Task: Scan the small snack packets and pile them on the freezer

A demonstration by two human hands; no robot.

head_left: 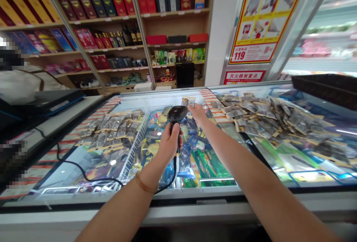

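My left hand (170, 139) is wrapped round the handle of a black barcode scanner (177, 113), its thumb on top near the head. The scanner's cable (175, 169) hangs below the hand. Just beyond the scanner head, my right hand (199, 113) pinches a small clear-windowed packet (189, 101) with beige edges; part of its fingers is hidden. Both hands are above a glass-topped chest freezer (128, 100), through which colourful bagged goods (200, 160) show. Similar packets lie in a left pile (111, 132) and a larger right pile (259, 115).
A dark tray (326, 91) rests at the right on the freezer. A black cord (83, 173) runs across the glass from a counter device (60, 100) at left. Beyond stand shelves (108, 19) of boxed goods and a red-framed poster (267, 19). A partly visible person (25, 86) is at left.
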